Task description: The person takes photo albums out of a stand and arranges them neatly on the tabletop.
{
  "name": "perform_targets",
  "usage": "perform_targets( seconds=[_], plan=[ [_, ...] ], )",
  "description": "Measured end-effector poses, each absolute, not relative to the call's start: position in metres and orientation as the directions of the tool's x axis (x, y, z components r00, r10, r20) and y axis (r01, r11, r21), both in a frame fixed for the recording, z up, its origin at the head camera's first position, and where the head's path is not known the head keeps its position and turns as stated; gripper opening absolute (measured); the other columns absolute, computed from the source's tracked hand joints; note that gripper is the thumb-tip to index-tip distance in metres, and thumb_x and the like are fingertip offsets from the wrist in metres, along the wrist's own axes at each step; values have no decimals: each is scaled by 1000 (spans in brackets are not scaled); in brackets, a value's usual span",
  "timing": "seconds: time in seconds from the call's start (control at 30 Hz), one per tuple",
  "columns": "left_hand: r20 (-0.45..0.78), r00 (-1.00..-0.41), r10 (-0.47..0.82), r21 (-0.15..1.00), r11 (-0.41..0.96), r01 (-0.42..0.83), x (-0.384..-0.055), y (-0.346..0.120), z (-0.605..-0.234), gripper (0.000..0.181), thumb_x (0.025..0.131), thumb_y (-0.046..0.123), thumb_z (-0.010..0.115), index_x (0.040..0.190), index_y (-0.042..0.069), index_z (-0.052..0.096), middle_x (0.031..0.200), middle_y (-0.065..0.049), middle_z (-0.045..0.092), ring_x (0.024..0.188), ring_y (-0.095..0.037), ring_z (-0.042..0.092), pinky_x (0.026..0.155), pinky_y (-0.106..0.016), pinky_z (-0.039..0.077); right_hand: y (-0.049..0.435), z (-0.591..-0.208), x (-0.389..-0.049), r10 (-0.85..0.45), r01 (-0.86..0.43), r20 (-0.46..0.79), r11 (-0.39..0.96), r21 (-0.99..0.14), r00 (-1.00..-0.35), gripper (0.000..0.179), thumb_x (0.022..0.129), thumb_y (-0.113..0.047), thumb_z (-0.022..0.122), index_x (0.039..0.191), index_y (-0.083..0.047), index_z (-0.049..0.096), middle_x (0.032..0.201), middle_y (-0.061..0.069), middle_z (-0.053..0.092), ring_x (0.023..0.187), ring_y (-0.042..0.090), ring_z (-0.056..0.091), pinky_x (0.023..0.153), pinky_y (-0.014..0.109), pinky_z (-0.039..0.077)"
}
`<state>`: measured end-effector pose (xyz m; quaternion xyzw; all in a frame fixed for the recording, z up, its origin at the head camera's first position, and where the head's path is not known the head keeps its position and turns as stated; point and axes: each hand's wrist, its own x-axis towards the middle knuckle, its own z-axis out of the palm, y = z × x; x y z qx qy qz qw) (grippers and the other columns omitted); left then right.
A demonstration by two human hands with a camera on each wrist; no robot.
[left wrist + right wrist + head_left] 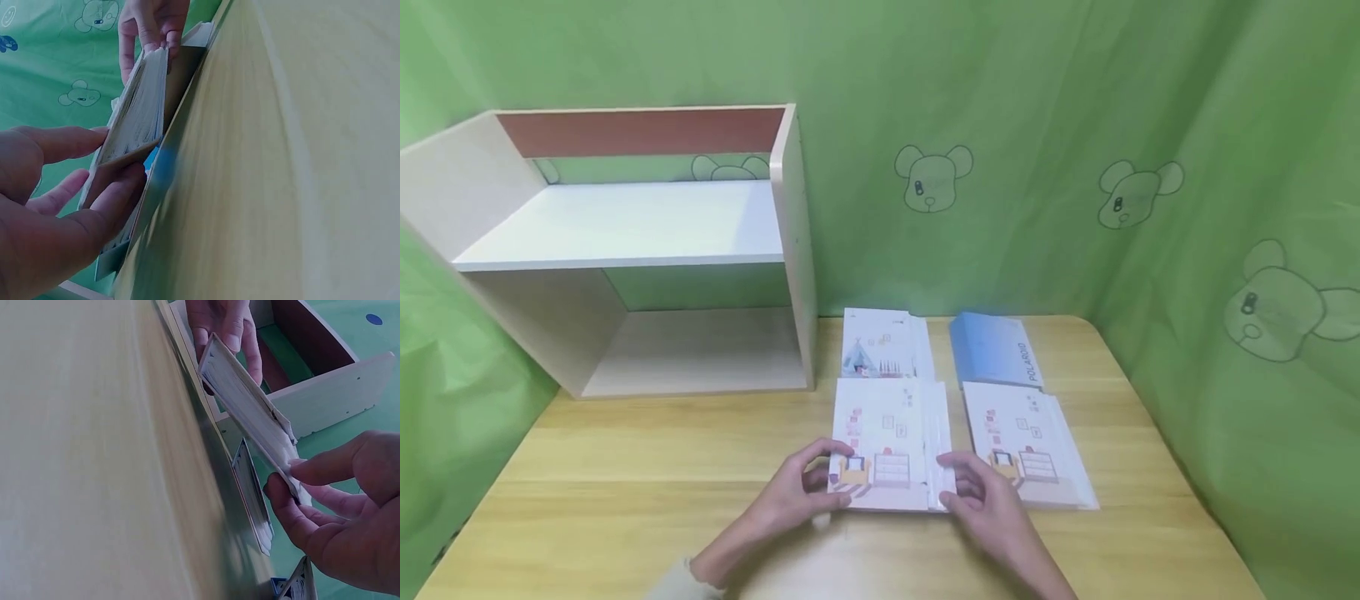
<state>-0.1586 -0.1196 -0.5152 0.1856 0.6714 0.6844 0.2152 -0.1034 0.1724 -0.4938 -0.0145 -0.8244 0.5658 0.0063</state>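
Observation:
A photo album (880, 429) with a white cover and a drawn room scene is held a little above the table, over its front middle. My left hand (801, 492) pinches its left edge between thumb and fingers. On the opposite edge, the right hand (988, 504) grips it the same way. The page block (134, 119) shows in the left wrist view. Just behind lies an album with a tent drawing (876, 342), partly covered by the held one. To the right lie a similar room-scene album (1030, 437) and a blue album marked POLAROID (996, 350).
A two-level shelf unit (797, 250) with a white middle board (632, 221) stands at the table's back left. The wooden table (647, 483) meets a green curtain (1030, 100) with bear drawings behind and on the right.

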Motion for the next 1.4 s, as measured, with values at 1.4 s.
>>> perform_targets(
  seconds=[1.4],
  plan=[
    [35,-872,488,938,284,197,-153,-120,-519,65,82,4,81,143,7,57,132,-15,57,125,-46,57,110,-60,43,164,-494,-101,-82,-137,118,776,-615,-990,41,86,-1,77,127,-7,70,127,17,69,123,38,62,113,58,40]
  ],
)
